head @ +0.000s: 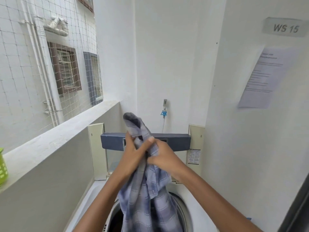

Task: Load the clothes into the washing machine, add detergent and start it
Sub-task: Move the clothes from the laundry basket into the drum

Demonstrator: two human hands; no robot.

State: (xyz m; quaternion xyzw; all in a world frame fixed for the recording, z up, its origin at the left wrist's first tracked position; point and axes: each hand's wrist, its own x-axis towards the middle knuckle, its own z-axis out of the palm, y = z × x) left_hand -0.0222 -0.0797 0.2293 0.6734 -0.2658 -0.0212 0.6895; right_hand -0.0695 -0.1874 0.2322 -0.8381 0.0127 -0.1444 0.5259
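Note:
A blue-grey checked shirt [147, 201] hangs from both my hands above the open drum of a top-loading washing machine [189, 196]. My left hand [133, 154] grips the bunched cloth from the left. My right hand [163, 155] grips it from the right, thumb up against the fabric. The shirt's top end [133, 123] sticks up above my fists, and its lower part drapes down into the drum opening. The machine's lid [173, 142] stands raised at the back, showing a dark blue edge.
A grey ledge [55, 148] runs along the left, with a green plastic basket [2, 166] on it at the frame edge. A tap with a blue hose fitting [164, 109] is on the back wall. A white wall with a paper notice [267, 77] closes the right side.

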